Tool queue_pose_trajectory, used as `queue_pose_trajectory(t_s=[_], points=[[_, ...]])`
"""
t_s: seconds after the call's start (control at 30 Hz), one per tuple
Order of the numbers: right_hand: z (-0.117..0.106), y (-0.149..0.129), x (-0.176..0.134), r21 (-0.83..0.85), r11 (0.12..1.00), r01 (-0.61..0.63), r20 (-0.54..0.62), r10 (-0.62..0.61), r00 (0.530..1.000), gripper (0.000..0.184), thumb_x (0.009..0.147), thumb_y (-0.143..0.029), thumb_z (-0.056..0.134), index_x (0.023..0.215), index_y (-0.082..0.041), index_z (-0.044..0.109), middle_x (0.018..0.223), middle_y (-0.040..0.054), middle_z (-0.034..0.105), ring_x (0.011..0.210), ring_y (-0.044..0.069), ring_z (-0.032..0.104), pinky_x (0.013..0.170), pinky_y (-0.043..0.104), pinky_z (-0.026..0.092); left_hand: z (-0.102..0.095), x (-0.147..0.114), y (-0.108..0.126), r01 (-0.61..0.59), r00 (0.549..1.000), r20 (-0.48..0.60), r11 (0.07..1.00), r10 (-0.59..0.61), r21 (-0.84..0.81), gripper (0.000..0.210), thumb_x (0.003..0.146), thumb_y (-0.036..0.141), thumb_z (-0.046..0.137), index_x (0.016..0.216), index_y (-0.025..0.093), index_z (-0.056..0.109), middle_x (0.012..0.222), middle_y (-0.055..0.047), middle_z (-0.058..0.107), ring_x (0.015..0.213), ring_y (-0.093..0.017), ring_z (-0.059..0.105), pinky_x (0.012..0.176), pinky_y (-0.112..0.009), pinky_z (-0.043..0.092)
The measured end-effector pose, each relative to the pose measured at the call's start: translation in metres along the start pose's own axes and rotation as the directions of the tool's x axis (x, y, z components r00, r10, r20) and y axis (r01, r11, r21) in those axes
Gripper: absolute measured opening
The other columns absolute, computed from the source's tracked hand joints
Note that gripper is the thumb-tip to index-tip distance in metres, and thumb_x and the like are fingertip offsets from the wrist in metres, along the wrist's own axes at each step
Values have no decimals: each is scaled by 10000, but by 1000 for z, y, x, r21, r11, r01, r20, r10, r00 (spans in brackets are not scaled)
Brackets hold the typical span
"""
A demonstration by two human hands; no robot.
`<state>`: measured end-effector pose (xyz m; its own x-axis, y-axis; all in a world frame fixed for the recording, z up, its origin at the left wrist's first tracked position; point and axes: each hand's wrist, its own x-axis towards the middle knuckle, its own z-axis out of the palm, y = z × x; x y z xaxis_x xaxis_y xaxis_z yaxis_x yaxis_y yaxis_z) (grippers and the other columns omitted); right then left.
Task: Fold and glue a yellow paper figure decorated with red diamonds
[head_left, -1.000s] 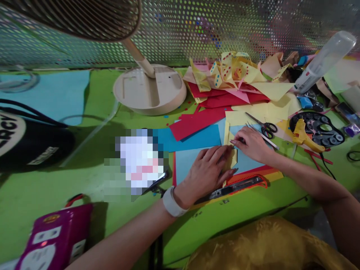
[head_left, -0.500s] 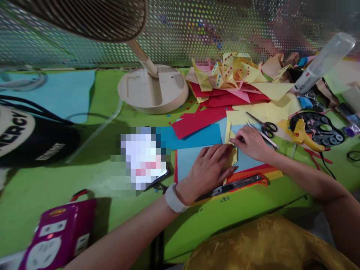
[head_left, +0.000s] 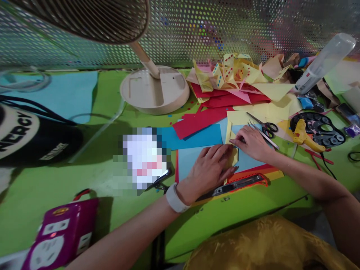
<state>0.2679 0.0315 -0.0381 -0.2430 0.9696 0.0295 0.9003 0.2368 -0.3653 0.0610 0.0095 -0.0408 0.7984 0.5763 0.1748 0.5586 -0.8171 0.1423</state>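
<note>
A folded strip of yellow paper [head_left: 234, 158] lies on a light blue sheet [head_left: 188, 160]. My left hand [head_left: 208, 170], with a white band at the wrist, curls over the strip from the left and holds it down, hiding much of it. On the strip's right edge, the bent fingers of my right hand [head_left: 253, 144] pinch the paper. Just below the hands lies an orange and black box cutter [head_left: 244, 182]. Black-handled scissors [head_left: 268, 128] and a thin, light-coloured tool [head_left: 271, 141] rest beyond my right hand.
Red paper [head_left: 197, 122] and blue paper [head_left: 194, 138] lie left of the strip, near a blurred-out phone [head_left: 143, 159]. Behind are a lamp base [head_left: 154, 90] and heaped paper scraps [head_left: 233, 75]. A yellow glue gun [head_left: 303, 135] sits right; a purple power strip [head_left: 64, 232] lies left.
The view has shifted very slightly, so things at the left sit a little further right. Both hands keep nearly the same hold on the yellow paper.
</note>
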Motion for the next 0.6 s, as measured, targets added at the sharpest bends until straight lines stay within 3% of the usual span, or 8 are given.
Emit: queue_pose_trajectory(t_s=[0.23,0.37,0.47,0.6], points=[[-3,-2,1,-9,999,-33,31,33,999,233,957,-363,556,823,-179,604,867,65,628,867,211,575,823,363,433,0,0,0,4,1000,-7,1000,-4,-10,475,986,452,448,1284,105,572,1311,-165,593,1176,-301,541,943,-424,426],[-14,-2,-4,104,994,-19,-1,20,1000,216,977,-321,522,854,-180,631,885,63,627,890,198,590,829,341,465,0,0,0,5,1000,-5,1000,-5,-28,480,984,456,449,1298,113,565,1313,-161,593,1172,-305,546,933,-433,443],[-22,-2,-14,111,991,79,-54,-74,996,269,1008,-348,443,1053,-203,666,996,82,628,957,208,591,857,365,477,-1,0,0,14,1000,-2,998,-14,-65,478,976,461,463,1325,148,554,1325,-147,588,1174,-308,548,937,-445,453],[-19,1,-31,-118,973,199,-38,-205,978,382,1014,-394,403,1297,-236,604,1122,127,604,997,252,558,871,422,456,1,-1,0,25,1000,-9,998,-25,-60,494,976,468,458,1335,142,552,1333,-154,584,1181,-308,544,942,-443,453]])
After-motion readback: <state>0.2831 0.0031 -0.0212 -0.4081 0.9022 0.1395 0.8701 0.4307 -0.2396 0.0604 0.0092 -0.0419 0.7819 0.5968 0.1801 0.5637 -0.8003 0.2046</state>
